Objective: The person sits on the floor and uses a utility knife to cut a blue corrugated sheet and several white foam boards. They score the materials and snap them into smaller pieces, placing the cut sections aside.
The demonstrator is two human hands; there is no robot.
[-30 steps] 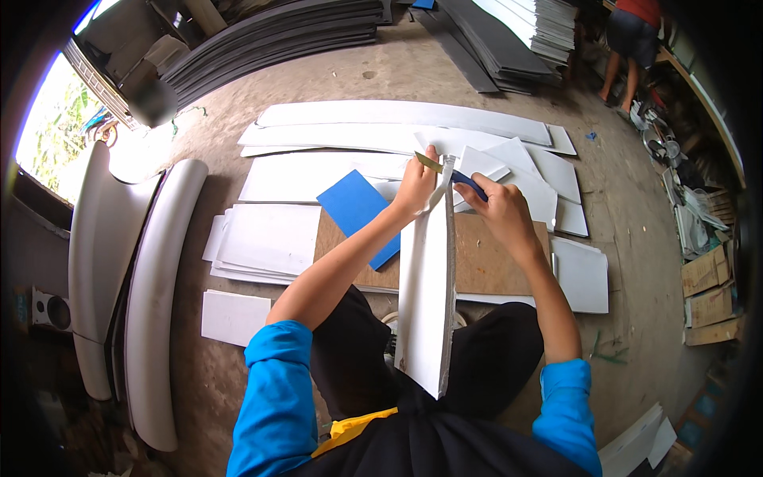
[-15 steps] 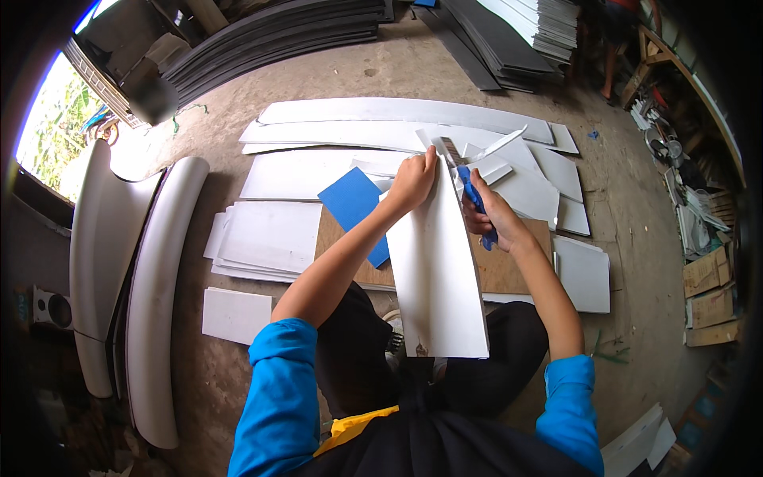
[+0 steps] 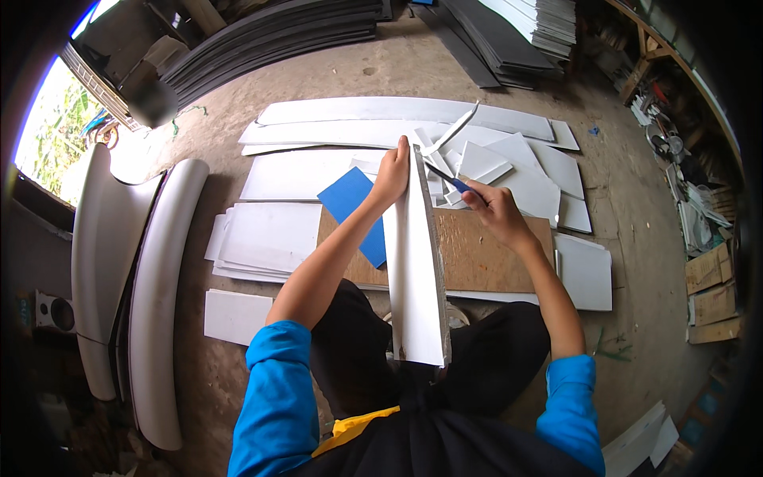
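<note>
My left hand (image 3: 391,171) grips the far end of a long white foam-like panel (image 3: 415,294), which stands tilted between my knees with its rough grey edge turned to the right. My right hand (image 3: 499,213) is closed around a blue-handled cutter knife (image 3: 458,184). Its dark blade points up and left, close to the panel's edge; contact cannot be made out. Just beyond lie a thin curled white strip (image 3: 457,127) and several white offcuts (image 3: 482,161). Under the panel is a brown wooden board (image 3: 493,258), with a blue sheet (image 3: 350,205) partly on it at the left.
Several white sheets (image 3: 274,173) cover the floor ahead. Two large curved white panels (image 3: 163,310) stand at the left. Dark sheets (image 3: 278,52) are stacked at the back, and cardboard pieces (image 3: 710,274) with clutter line the right side.
The panel has tilted, bringing its grey right edge into view. My left hand and the knife have shifted left. The curled strip lies further left, and a person at the back right has left the view.
</note>
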